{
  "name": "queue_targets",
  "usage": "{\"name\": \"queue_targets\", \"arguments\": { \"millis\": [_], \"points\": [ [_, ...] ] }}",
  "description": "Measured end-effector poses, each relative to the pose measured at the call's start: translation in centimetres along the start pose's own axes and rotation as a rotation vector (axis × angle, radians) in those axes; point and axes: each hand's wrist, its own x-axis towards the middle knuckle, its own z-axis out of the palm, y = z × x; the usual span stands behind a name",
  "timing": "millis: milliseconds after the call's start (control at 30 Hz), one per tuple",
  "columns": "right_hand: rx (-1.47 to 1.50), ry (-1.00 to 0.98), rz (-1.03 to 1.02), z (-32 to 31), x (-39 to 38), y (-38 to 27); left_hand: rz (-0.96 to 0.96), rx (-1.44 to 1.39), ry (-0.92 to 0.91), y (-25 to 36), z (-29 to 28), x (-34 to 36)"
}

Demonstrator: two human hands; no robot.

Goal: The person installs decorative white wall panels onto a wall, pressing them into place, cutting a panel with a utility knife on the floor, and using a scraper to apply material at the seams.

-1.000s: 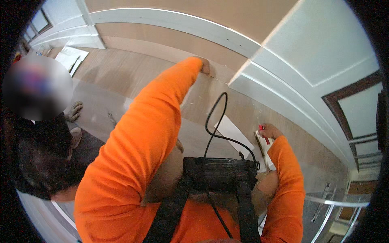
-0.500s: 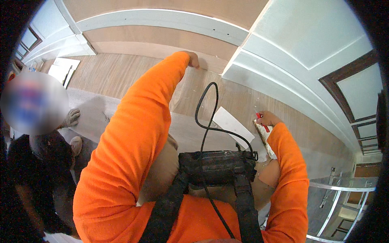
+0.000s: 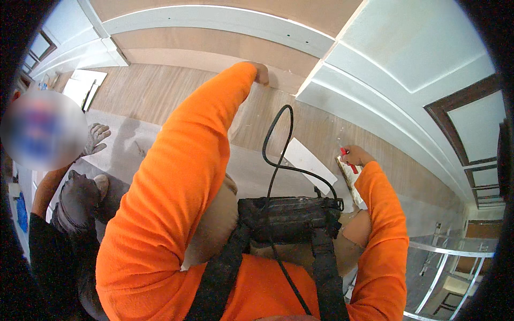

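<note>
My left hand reaches forward to the low edge of the tan wall panel. Its fingers point down, partly hidden by the orange sleeve, and look stretched out with nothing seen in them. On the right, my right hand is closed around the red neck of a white-and-red tube. A thin pale tip pokes out beyond the fingers toward the white wall base. Beside the tube, a white flat strip lies slanted on the floor.
White moulded panelling stands at the right. A black cable loops up from the black pouch on my front. At left a co-worker crouches, one gloved hand raised. White boards lie beyond; a metal ladder is lower right.
The view has shifted slightly. My left hand has moved a little right along the wall base. The co-worker's gloved hand has lifted with fingers spread. My right hand keeps its grip on the tube.
</note>
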Motion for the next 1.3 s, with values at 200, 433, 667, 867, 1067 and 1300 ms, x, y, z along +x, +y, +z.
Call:
{"name": "queue_targets", "arguments": {
  "millis": [200,433,667,867,1067,1300],
  "points": [
    [-0.060,-0.034,-0.001,-0.4,1.4,-1.7,-0.025,-0.062,-0.043,-2.9,-0.3,-0.7],
    [-0.273,-0.052,-0.200,1.3,0.6,-3.4,-0.024,-0.049,0.005,-0.7,-0.4,-1.2],
    [-0.326,-0.144,-0.113,2.2,1.9,-4.1,-0.023,-0.102,-0.042,-1.2,0.1,0.1],
    [-0.249,-0.167,-0.059,2.2,2.7,-6.7,-0.097,-0.140,-0.074,-4.2,0.5,-0.1],
    [-0.273,-0.139,-0.067,2.0,2.3,-5.0,-0.120,-0.062,-0.065,-1.5,-0.4,-1.2],
    [-0.297,-0.120,-0.159,1.0,1.8,-6.5,-0.145,-0.159,-0.102,-3.6,-0.2,-1.2]
  ]
}}
